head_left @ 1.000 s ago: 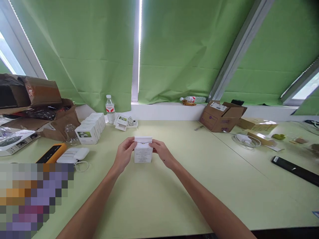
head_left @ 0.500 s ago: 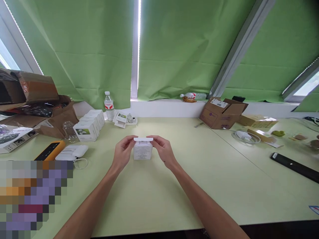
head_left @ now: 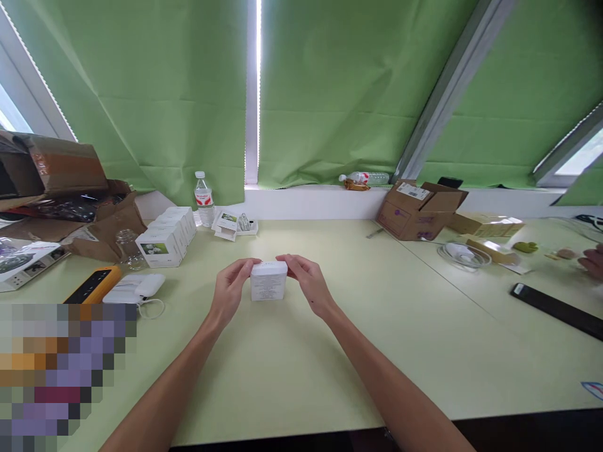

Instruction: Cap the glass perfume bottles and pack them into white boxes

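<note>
A small white box (head_left: 268,281) with fine print on its near face stands on the pale green table (head_left: 301,358), its top flap folded down. My left hand (head_left: 232,289) grips its left side, thumb and fingers curled over the top edge. My right hand (head_left: 307,282) holds the right side the same way, fingertips on the lid. Both forearms reach in from the bottom of the view.
A row of matching white boxes (head_left: 166,236), a water bottle (head_left: 204,199) and opened cartons (head_left: 70,207) lie at the left. An orange device (head_left: 92,285) and white charger (head_left: 136,289) sit nearer. A brown carton (head_left: 417,210), cable (head_left: 459,254), black bar (head_left: 558,310) and another person's hand (head_left: 592,260) are at the right.
The box's top flap, raised a second ago, has been pressed down flat by my fingers. Another person's hand has come into view at the far right.
</note>
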